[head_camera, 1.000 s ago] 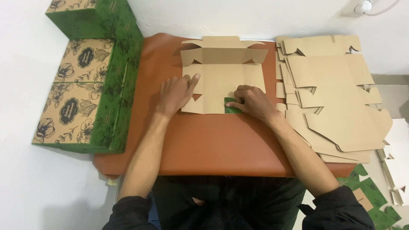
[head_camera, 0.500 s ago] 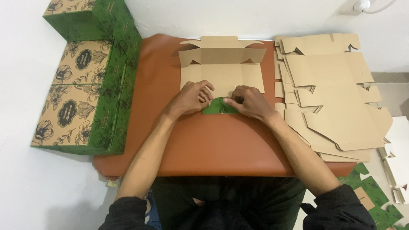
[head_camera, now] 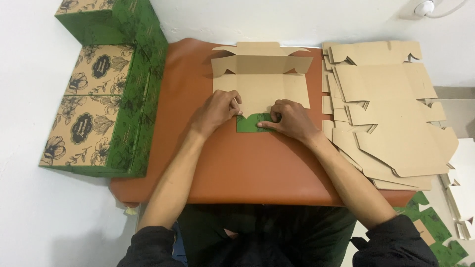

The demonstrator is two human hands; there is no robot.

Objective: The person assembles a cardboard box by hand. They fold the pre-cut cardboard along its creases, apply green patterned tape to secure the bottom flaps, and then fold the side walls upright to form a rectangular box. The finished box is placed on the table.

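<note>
Fingers [head_camera: 232,101] of both hands are pressing down on a flat brown cardboard box blank [head_camera: 262,81] with a green printed flap [head_camera: 250,123] folded over at its near edge.

The blank is lying at the twelve o'clock part of the rust-orange leather-like mat [head_camera: 247,168], its far flaps standing partly up. The left hand [head_camera: 217,111] is resting curled on the blank's near left corner, fingers bent and closing on nothing. The right hand [head_camera: 289,118] is lying at three o'clock of it, fingertips pinning the green flap flat. At three o'clock of the mat a loose stack of unfolded brown cardboard blanks [head_camera: 391,109] is spreading out. At nine o'clock, assembled green boxes with floral tan tops [head_camera: 99,109] are sitting in a row.
</note>
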